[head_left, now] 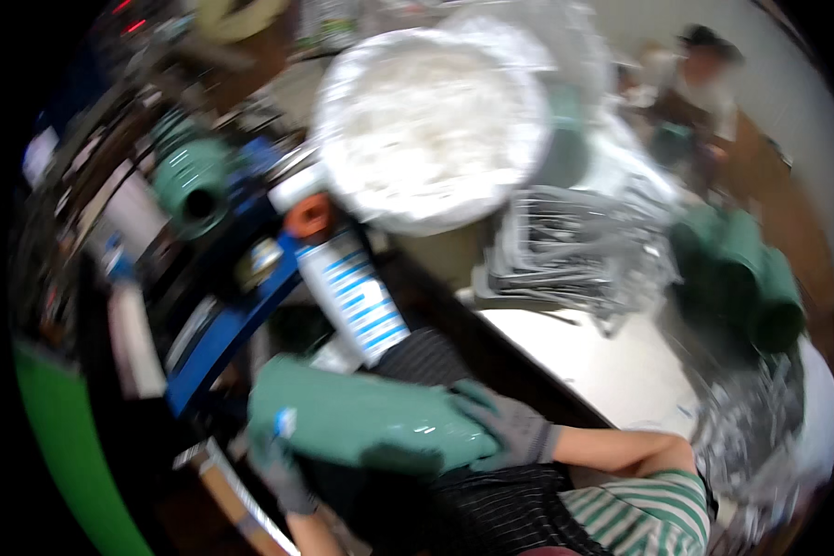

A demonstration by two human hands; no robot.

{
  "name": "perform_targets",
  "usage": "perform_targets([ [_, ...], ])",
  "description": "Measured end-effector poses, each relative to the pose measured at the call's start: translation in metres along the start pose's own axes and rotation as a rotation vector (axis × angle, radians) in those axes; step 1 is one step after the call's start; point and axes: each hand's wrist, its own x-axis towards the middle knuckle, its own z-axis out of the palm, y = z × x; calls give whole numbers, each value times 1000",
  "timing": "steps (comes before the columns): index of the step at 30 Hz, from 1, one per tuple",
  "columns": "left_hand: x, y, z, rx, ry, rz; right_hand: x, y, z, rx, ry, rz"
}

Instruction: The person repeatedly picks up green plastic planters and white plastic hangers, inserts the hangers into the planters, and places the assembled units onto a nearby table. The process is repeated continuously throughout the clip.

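Note:
Across my lap lies a large, smooth green cylindrical container [361, 412], tilted on its side, with a small blue-and-white label near its left end. My right hand [514, 426], in a grey and green work glove, grips its right end. At the left end my left hand [283, 473], gloved alike, holds it from the near side; some of its fingers are hidden or blurred. Just beyond the container is a white strip with blue bars [357, 292], and an orange ring [309, 218] sits at its far end.
Beyond stands a round tub [435, 218] lined with white plastic, full of whitish pieces. Grey frames [574, 250] are stacked on a white table [574, 357]. More green containers stand right [737, 269] and left [195, 185]. A blue machine bar [232, 338] is at left. Another person [704, 83] works far right.

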Motion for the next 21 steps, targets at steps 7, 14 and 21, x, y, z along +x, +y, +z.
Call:
perform_targets([
  [7,114,68,43,112,-10,116,-3,8,-2,694,98,177],
  [14,225,166,94,959,-44,702,-12,8,-52,1155,538,293],
  [21,204,156,140,1134,-40,561,0,-5,-102,802,858,109],
])
